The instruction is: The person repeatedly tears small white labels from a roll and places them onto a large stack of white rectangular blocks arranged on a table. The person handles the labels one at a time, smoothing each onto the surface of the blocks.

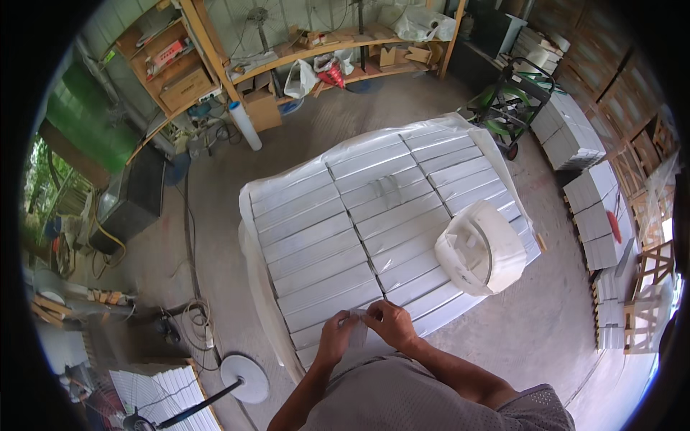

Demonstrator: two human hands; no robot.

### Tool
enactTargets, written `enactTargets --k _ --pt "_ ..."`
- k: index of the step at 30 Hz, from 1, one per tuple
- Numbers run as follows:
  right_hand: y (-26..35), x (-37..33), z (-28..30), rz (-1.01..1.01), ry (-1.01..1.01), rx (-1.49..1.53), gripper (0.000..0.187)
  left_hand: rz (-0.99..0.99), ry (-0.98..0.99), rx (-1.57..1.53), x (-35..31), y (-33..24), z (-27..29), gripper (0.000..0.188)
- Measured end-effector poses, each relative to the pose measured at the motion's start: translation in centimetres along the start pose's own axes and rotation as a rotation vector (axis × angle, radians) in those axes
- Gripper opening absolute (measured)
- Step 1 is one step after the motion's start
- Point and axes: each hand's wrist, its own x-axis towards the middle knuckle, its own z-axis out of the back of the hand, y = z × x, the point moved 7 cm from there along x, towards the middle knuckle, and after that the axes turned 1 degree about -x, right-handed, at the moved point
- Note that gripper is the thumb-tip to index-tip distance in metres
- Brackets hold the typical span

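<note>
Close to my body, my left hand [339, 335] and my right hand [390, 323] are side by side over the near edge of a large stack of long white boxes [316, 248]. The fingers of both hands are pinched together. Between them hangs a thin, see-through strip of plastic [357, 336]; its exact kind is too small to tell. White plastic wrap [248, 215] lines the stack's sides. On its right part stands a white plastic tub [496, 248], open and tilted, its contents unclear. Loose clear plastic pieces [388, 190] lie on the boxes near the middle.
A black hand truck [507, 108] stands beyond the stack at the right. More white stacks [600, 208] line the right wall. A wooden shelf [323, 47] runs along the back. At lower left are a fan's round base [244, 378] and a coiled cable [198, 320].
</note>
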Motion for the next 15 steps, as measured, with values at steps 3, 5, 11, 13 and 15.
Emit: enactTargets --k 3,5,11,13,15 --pt "-1.4 0.2 0.0 -0.112 0.096 0.078 0.028 0.003 0.041 0.062 0.0 -0.9 -0.6 0.03" --pt "-2.0 0.2 0.0 -0.163 0.159 0.132 0.031 -0.038 0.075 0.077 -0.2 -1.7 -0.9 0.028" --pt "-3.6 0.3 0.5 -0.218 0.253 0.248 0.03 -0.004 0.13 0.035 -0.5 -2.3 -2.5 0.025" --pt "-3.9 0.3 0.8 -0.193 0.256 0.247 0.029 -0.01 0.144 -0.009 -0.3 -2.0 -3.1 0.025" --pt "-4.4 0.2 1.0 -0.164 0.217 0.252 0.028 -0.003 0.12 -0.025 -0.3 -1.6 -3.4 0.025"
